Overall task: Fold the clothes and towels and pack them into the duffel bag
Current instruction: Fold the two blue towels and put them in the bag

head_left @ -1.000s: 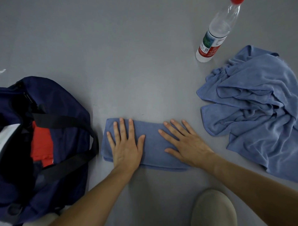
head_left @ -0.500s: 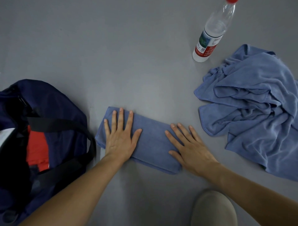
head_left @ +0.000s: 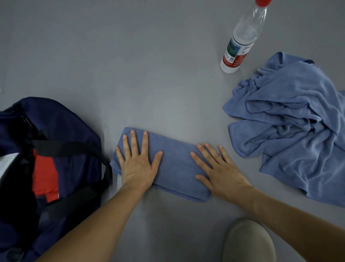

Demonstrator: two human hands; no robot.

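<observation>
Towel folded, both palms flat on it

Folded towel (head_left: 175,164) lies on floor (head_left: 149,74) beside duffel bag (head_left: 56,149). Left hand (head_left: 137,164) & right hand (head_left: 220,174) pressing it, fingers spread. Soft, light, floppy; prob. lift by both short ends.

The folded towel (head_left: 175,168) and the crumpled towel (head_left: 291,131) are the same plain mid-blue, both on a plain grey floor (head_left: 130,56). The duffel bag (head_left: 65,119) is navy with black straps (head_left: 71,145), and a red garment (head_left: 44,175) and a bit of white cloth (head_left: 7,164) show inside it. The clear bottle (head_left: 246,31) has a red cap (head_left: 262,2) and a white, green and red label (head_left: 237,52).
</observation>
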